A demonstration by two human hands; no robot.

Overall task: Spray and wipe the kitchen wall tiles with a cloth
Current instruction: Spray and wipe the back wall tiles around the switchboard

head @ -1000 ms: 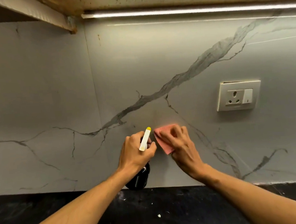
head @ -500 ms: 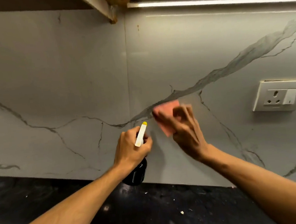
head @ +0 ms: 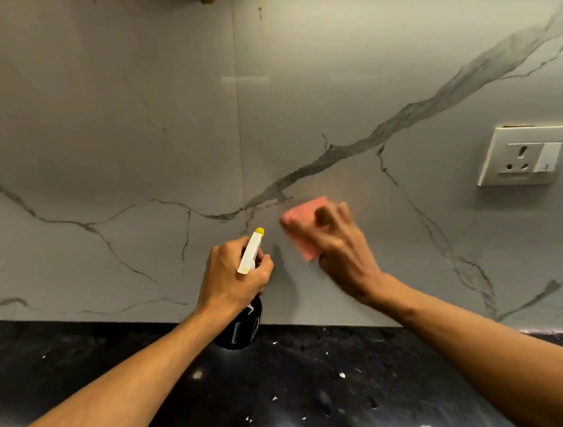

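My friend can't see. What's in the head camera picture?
A right hand presses a pink cloth against grey marble-look wall tiles, while the left hand grips a dark spray bottle beside it. A white socket sits on the wall to the right, above a black countertop.

Above the fingers (head: 342,214) of the right hand (head: 346,262), the wall tile (head: 328,71) is bare; the socket (head: 530,155) stands well to their right, the spray bottle (head: 250,256) just left.

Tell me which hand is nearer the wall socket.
Right. The right hand, pressing the pink cloth, is below-left of the socket; the left hand, gripping the spray bottle, is farther left.
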